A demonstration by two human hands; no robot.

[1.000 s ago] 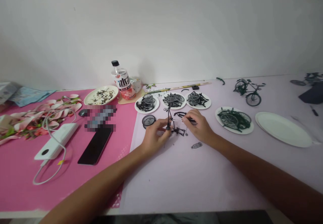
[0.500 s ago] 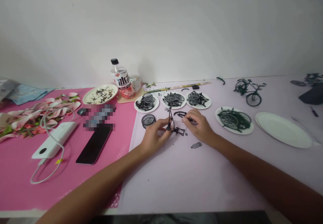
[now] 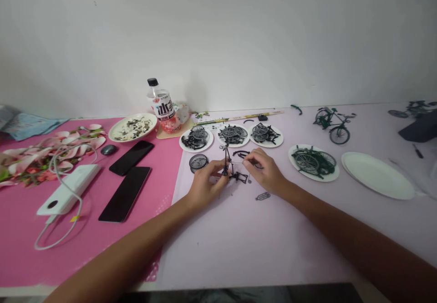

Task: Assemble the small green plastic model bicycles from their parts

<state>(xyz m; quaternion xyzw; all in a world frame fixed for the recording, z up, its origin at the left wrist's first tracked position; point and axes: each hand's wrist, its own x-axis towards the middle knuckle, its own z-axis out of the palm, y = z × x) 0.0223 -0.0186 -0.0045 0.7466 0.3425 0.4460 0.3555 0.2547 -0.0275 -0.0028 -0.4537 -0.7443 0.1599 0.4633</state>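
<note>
My left hand pinches a black model bicycle frame, which stands upright on the light cloth. In the fingers of my right hand is a small screwdriver, its thin silver shaft pointing left at the frame; its handle is hidden by the hand. Just beyond my left hand lie black spoked wheels, one on another. A black bracket-like part sits between the hands at the frame's foot; whether it is joined to the frame I cannot tell. A flat slotted piece lies nearer me.
Three white plates of black bicycle parts line the back. To the right are a plate of green parts, empty oval plates and an assembled green bicycle. Leftward stand a bottle, phones and a power bank.
The whole view has shifted slightly, so things appear a little further left. Both hands keep the same hold on the bicycle frame and the screwdriver.
</note>
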